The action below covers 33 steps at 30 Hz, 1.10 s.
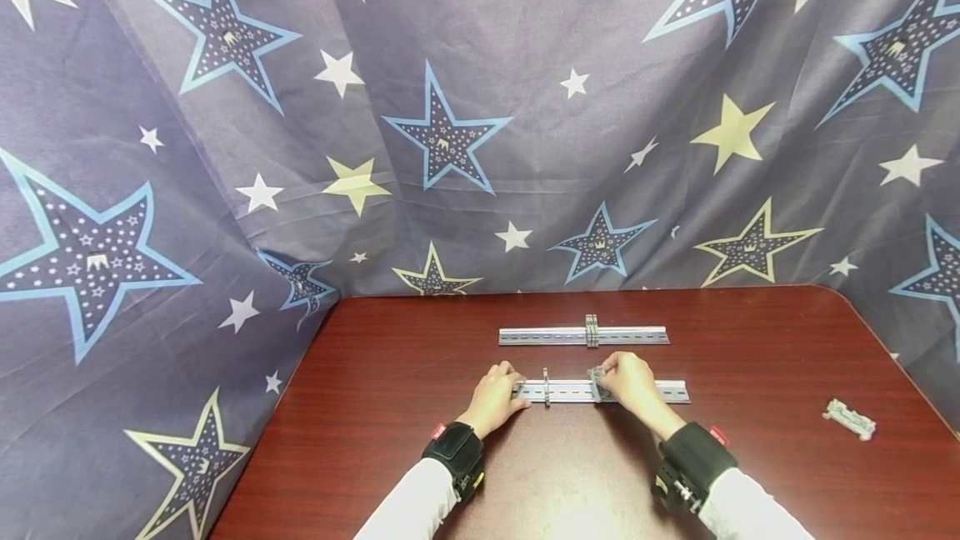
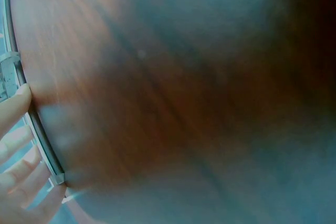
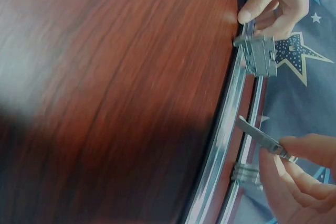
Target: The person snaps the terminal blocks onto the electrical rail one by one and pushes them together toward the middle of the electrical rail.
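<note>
Silver metal makes up the near rail [image 1: 572,392], a long slotted strip lying crosswise on the surface [image 1: 390,415] beneath both hands. The left hand [image 1: 495,397] holds this rail by its left end, thumb against the edge closer to the person and the other fingers spread over the far edge, so the hand is open only as wide as the strip. The right hand [image 1: 630,380] is nearly closed, pinching a thin grey module [image 3: 262,139] between thumb and fingertips over the rail's right half. In the right wrist view that piece is tilted; whether its lower end touches the metal, I cannot tell.

Between the two hands, nearer the left one, a mounted module [image 1: 546,390] stands upright across the near rail. Beyond the hands, parallel to the first strip and apart from it, lies the far rail [image 1: 540,337], bearing a cluster of modules [image 1: 592,331] set side by side, just past the right hand's fingers. Well to the right of the right hand, a loose module [image 1: 850,420] lies flat.

Reddish-brown wood grain shows on the surface all around the hands. Black bands [image 1: 693,461] wrap both wrists, with white sleeves [image 1: 420,497] behind them. Past everything hangs a grey-blue cloth [image 1: 487,219] printed with blue, white and yellow stars.
</note>
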{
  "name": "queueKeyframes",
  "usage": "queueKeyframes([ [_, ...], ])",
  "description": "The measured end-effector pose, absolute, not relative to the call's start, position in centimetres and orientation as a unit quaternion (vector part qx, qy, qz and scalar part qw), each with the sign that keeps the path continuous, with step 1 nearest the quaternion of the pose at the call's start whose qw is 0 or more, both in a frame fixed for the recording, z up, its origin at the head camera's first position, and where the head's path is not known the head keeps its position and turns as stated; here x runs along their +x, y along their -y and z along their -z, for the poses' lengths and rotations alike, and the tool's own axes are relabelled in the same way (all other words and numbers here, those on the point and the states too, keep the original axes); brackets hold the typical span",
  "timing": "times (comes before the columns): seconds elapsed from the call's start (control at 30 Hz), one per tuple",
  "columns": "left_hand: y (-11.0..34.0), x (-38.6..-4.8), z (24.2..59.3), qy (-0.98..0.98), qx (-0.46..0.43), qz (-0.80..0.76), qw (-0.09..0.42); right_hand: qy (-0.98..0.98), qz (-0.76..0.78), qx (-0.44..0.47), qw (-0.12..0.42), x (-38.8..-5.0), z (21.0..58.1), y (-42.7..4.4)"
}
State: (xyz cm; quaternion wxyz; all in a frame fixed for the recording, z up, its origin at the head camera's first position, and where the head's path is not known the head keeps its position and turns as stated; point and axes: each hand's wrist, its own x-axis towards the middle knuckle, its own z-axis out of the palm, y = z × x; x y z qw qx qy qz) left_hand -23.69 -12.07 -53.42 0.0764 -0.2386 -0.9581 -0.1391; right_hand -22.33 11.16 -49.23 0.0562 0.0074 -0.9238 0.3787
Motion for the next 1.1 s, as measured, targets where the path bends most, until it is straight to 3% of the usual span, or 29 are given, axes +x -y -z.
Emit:
queueKeyframes([
  [1.1, 12.2, -23.7, 53.6, 0.956, -0.243, 0.141, 0.08, 0.926, -0.37, 0.018, 0.074, -22.4, 50.5, -7.2],
])
